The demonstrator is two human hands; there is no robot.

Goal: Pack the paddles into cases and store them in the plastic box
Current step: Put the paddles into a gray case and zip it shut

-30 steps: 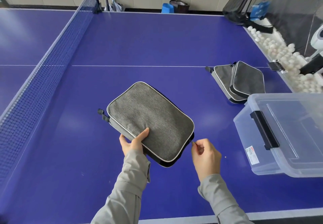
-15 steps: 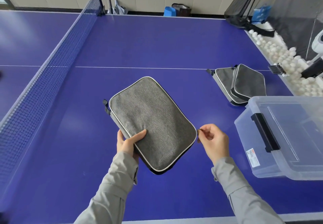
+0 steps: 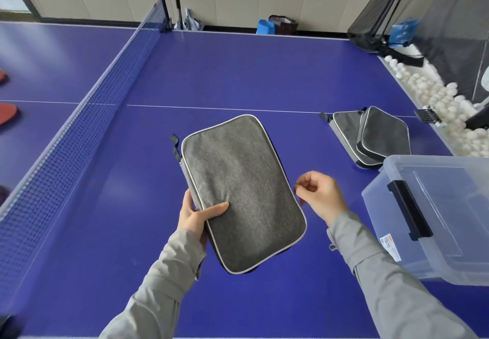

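Observation:
A grey fabric paddle case [image 3: 243, 193] with white piping is held above the blue table. My left hand [image 3: 197, 215] grips its lower left edge, thumb on top. At the case's right edge, my right hand [image 3: 318, 194] pinches the small zipper pull between thumb and fingers. What is inside the case is hidden. Two more grey cases [image 3: 370, 136] lie overlapped on the table at the right. The clear plastic box [image 3: 434, 217] with a black latch stands at the right, and nothing shows inside it. Red paddles [image 3: 8, 115] lie beyond the net at the far left.
The net [image 3: 87, 116] runs diagonally across the table on the left. Many white balls [image 3: 436, 100] fill a tray along the table's right edge, beside a black catch net [image 3: 391, 15]. Blue table surface [image 3: 238, 73] stretches beyond the case.
The case has turned more upright and lifted closer to me. My right hand has slid along its right edge with the zipper pull, from the lower corner toward the middle.

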